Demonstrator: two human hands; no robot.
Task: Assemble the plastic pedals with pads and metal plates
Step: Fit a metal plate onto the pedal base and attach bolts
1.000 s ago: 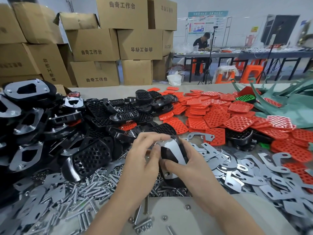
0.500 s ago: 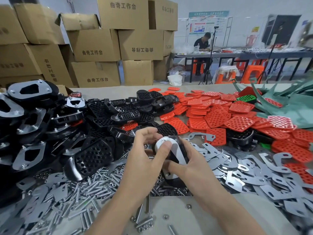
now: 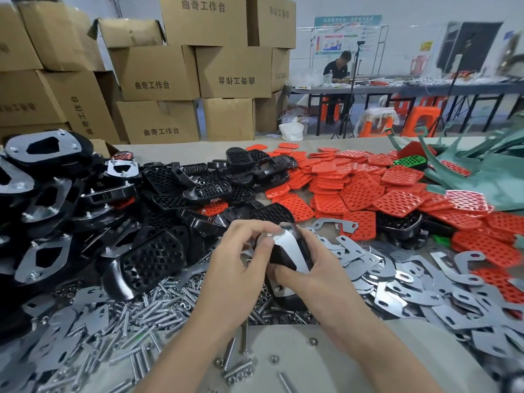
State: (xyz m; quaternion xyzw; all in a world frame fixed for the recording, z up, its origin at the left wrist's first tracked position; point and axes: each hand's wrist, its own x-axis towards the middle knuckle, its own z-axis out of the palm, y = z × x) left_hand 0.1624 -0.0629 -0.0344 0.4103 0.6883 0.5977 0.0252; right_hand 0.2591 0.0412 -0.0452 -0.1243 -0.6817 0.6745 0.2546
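A black plastic pedal (image 3: pixel 286 258) with a shiny metal plate (image 3: pixel 290 245) on it stands on end at the table's middle. My right hand (image 3: pixel 314 268) grips it from the right side. My left hand (image 3: pixel 243 256) pinches at the plate's top corner, where a small nut or bolt end shows; fingertips hide part of it. Loose black pedals (image 3: pixel 153 259) lie to the left, red pads (image 3: pixel 360 194) behind and to the right, flat metal plates (image 3: pixel 411 279) on the right.
Bolts and nuts (image 3: pixel 147 310) are strewn across the near table. Finished pedals with plates (image 3: pixel 42 194) are stacked at far left. Green plastic scrap (image 3: pixel 482 171) lies at far right. Cardboard boxes (image 3: pixel 158 72) stand behind the table. A seated person (image 3: pixel 337 69) works at a far bench.
My left hand's fingers have shifted at the plate's top corner, thumb and forefinger turning around it. The pedal stays in my right hand in about the same spot.
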